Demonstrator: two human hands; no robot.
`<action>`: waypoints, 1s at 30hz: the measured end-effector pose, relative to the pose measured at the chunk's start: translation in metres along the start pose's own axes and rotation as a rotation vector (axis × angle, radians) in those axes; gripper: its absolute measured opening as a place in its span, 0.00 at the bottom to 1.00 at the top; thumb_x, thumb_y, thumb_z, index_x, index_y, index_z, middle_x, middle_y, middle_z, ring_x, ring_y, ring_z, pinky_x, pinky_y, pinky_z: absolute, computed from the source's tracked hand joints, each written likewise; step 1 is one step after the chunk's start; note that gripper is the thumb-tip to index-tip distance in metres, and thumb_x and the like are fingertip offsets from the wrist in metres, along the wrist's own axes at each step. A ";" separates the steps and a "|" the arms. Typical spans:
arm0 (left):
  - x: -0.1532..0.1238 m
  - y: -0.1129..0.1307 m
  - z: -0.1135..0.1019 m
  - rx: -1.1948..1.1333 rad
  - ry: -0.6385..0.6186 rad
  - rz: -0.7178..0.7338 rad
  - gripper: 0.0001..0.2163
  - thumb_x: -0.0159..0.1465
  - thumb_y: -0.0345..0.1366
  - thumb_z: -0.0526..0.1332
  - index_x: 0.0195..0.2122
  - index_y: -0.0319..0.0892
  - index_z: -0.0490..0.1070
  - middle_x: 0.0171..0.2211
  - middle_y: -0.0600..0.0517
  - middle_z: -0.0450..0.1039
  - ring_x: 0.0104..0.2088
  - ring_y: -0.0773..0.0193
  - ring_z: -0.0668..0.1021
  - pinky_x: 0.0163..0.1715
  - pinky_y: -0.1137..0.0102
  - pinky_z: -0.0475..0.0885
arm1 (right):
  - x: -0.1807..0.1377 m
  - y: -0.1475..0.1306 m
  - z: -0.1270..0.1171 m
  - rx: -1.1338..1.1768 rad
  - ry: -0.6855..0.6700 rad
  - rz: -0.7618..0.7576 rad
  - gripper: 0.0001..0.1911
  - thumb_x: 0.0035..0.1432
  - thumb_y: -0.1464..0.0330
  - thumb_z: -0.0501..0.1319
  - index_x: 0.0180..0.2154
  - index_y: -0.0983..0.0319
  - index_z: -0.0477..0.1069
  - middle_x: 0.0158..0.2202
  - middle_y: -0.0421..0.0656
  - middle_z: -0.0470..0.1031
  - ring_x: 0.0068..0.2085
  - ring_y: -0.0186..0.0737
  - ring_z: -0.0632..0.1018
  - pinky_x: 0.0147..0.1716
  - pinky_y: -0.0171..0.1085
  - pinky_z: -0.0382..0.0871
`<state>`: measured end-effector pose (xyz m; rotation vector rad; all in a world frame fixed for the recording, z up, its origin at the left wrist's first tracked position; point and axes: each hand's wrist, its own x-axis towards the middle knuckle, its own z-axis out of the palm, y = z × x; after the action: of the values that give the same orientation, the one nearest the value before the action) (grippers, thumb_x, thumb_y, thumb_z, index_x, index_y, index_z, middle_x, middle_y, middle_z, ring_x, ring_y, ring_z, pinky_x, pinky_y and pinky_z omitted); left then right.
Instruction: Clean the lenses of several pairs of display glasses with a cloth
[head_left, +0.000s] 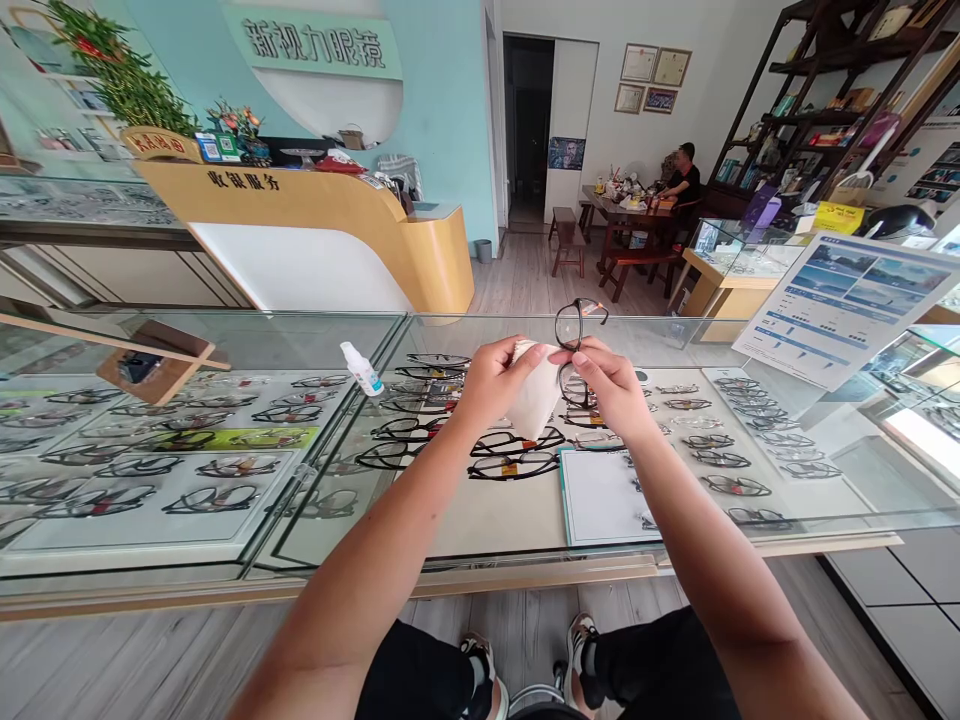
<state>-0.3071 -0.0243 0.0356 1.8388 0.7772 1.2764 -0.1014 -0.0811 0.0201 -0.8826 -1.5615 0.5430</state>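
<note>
A pair of dark-rimmed eyeglasses (pixel 569 326) is raised above the glass counter, turned on end with one lens over the other. My right hand (pixel 606 385) grips it near the bridge, fingers closed. Beside it my left hand (pixel 501 378) pinches a pale cleaning cloth (pixel 534 400), which hangs down below the fingers. The cloth's upper edge lies close to the frame; whether it touches a lens I cannot tell. On the glass, left of my hands, stands a small white bottle (pixel 361 368) with a blue label.
Rows of eyeglasses (pixel 517 465) lie inside the glass display case (pixel 450 545), along with a white card (pixel 607 495). A wooden stand (pixel 154 362) is at left, a printed sign (pixel 844 305) at right. Across the room, a person (pixel 681 182) sits at a table beyond a reception counter (pixel 300 215).
</note>
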 end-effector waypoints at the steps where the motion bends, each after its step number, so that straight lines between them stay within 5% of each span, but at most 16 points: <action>1: 0.000 0.000 0.000 -0.007 -0.001 -0.001 0.29 0.69 0.65 0.69 0.28 0.43 0.72 0.25 0.54 0.67 0.29 0.64 0.67 0.29 0.67 0.61 | 0.000 0.000 0.000 -0.006 0.008 -0.001 0.28 0.77 0.39 0.64 0.45 0.52 0.92 0.44 0.46 0.80 0.54 0.51 0.80 0.59 0.50 0.75; 9: 0.001 0.002 -0.003 -0.081 0.015 -0.034 0.34 0.68 0.71 0.68 0.25 0.45 0.61 0.25 0.55 0.58 0.28 0.65 0.62 0.29 0.66 0.55 | 0.000 -0.001 0.000 -0.037 0.079 -0.011 0.27 0.79 0.42 0.62 0.45 0.53 0.91 0.44 0.45 0.81 0.48 0.49 0.79 0.55 0.49 0.73; 14: 0.002 0.005 -0.004 -0.068 0.069 -0.042 0.33 0.68 0.69 0.69 0.27 0.46 0.61 0.25 0.56 0.57 0.29 0.65 0.61 0.29 0.67 0.56 | -0.001 -0.003 0.000 -0.076 0.244 -0.041 0.26 0.78 0.42 0.63 0.42 0.53 0.90 0.48 0.47 0.81 0.57 0.54 0.79 0.64 0.53 0.71; 22: 0.001 -0.001 -0.006 -0.078 0.208 -0.123 0.22 0.71 0.62 0.69 0.39 0.47 0.73 0.28 0.56 0.65 0.29 0.63 0.66 0.29 0.67 0.61 | -0.013 -0.008 0.021 0.010 -0.087 0.066 0.32 0.76 0.36 0.61 0.42 0.53 0.91 0.40 0.45 0.77 0.48 0.51 0.76 0.59 0.51 0.70; 30: 0.000 -0.002 -0.004 -0.123 0.090 -0.072 0.27 0.68 0.69 0.71 0.37 0.48 0.72 0.25 0.57 0.62 0.25 0.64 0.63 0.26 0.66 0.57 | -0.011 -0.001 0.027 -0.016 -0.115 0.097 0.34 0.76 0.34 0.60 0.41 0.54 0.89 0.42 0.46 0.80 0.51 0.52 0.77 0.64 0.52 0.68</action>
<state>-0.3110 -0.0221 0.0349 1.6516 0.7882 1.3375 -0.1278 -0.0869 0.0085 -0.9570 -1.6346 0.6618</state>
